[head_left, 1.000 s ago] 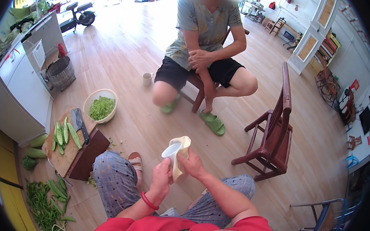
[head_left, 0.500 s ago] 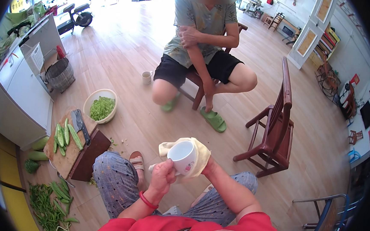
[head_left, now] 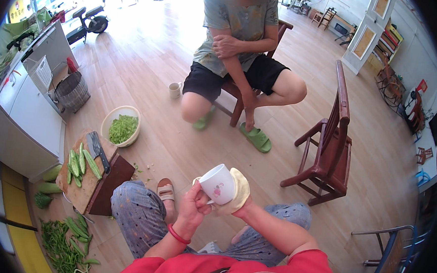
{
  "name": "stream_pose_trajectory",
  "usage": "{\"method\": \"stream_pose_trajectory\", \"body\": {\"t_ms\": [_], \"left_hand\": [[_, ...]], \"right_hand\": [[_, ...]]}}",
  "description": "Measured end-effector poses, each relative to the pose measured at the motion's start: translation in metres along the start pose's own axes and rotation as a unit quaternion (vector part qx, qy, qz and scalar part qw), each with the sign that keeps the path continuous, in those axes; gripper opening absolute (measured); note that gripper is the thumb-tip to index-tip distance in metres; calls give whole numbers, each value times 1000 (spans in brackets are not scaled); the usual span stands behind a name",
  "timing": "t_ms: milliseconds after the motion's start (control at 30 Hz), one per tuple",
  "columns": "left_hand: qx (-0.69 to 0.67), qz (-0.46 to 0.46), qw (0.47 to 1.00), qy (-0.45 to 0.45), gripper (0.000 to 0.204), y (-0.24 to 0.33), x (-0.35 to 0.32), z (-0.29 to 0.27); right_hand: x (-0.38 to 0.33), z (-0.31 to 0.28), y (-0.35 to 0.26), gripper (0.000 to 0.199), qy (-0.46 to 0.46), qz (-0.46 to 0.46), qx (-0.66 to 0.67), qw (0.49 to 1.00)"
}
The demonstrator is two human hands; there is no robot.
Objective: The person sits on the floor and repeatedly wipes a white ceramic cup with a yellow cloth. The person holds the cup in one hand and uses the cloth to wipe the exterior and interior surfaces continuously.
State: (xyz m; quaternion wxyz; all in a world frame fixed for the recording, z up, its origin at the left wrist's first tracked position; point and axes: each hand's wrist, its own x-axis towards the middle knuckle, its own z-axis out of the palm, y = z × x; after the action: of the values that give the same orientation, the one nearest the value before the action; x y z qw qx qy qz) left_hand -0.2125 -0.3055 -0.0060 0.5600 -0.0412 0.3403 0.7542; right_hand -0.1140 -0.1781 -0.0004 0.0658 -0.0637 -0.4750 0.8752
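one head-worn fisheye looks down and forward from close above

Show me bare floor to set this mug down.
For the mug, floor lies bare between the bowl of greens and green slippers, and between those slippers and the vacant red-brown chair. Your left is crowded: cutting board, knife, vegetables.

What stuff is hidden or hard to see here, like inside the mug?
All in the head view:
- Inside of the mug: hidden by its own tilted wall.
- Right hand: fingers mostly hidden by the cloth.
- Seated person: head cut off by the top edge.
- Bottom of the bowl: covered by shredded greens.
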Motion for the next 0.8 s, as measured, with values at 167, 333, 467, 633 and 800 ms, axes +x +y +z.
{"method": "stream_pose_trajectory", "body": {"t_ms": [167, 333, 467, 633, 800], "left_hand": [[45, -87, 995, -22, 47, 19, 47, 2], [68, -145, 986, -46, 47, 33, 109, 21], [32, -155, 985, -74, 47, 32, 137, 24], [-8, -184, 974, -131, 48, 21, 107, 28], [-4, -205, 970, -133, 49, -28, 24, 38]], "right_hand": [[22, -3, -40, 29, 76, 17, -140, 987], [41, -73, -23, 30, 135, -3, 192, 972], [47, -87, -41, 33, 192, -4, 271, 943], [9, -74, -56, 48, 148, 8, 169, 974], [-72, -24, -62, 51, 74, 6, 189, 979]]}}
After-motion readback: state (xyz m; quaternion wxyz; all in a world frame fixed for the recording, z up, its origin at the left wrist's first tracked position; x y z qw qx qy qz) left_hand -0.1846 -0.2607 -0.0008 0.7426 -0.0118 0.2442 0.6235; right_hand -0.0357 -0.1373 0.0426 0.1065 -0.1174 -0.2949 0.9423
